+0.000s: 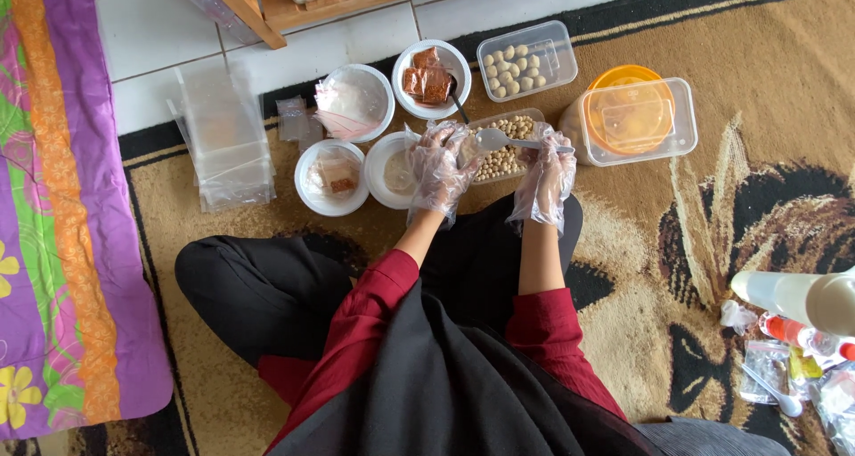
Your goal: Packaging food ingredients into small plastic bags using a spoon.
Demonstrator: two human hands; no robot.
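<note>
The right hand (545, 173) pinches a spoon (499, 140) (long axis pointing left) toward the loosely curled left hand (443, 164), over the tub of balls (508, 149).

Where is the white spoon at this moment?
In the head view, the white spoon is held in the right hand, over the clear tub of round balls, beside the left hand.

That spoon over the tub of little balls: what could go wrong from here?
1. The right hand holds the spoon in a loose plastic glove; it might slip.
2. The tub sits on soft carpet among crowded bowls; a nudge from the left hand could tip it and scatter balls.
</note>
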